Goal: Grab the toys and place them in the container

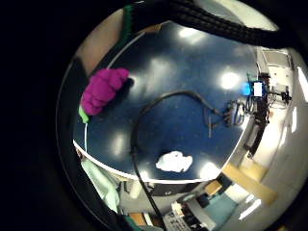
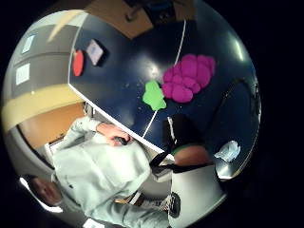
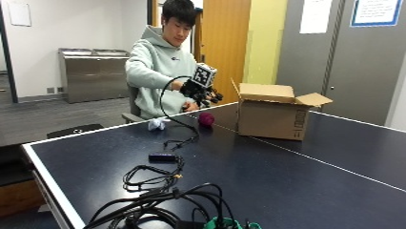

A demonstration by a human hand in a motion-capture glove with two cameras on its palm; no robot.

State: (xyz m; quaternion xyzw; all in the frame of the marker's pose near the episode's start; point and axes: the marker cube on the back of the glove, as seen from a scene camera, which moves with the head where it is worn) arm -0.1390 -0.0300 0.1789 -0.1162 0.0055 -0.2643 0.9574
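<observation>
Hovering above the purple grape toy [image 3: 206, 119], the gloved right hand [image 3: 202, 94] holds nothing, fingers relaxed

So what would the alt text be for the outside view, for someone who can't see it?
A seated person holds a gloved right hand raised above a purple toy on a dark blue table. An open cardboard box stands beside the toy, a small white toy lies near the edge, and black cables sprawl in the foreground.
</observation>
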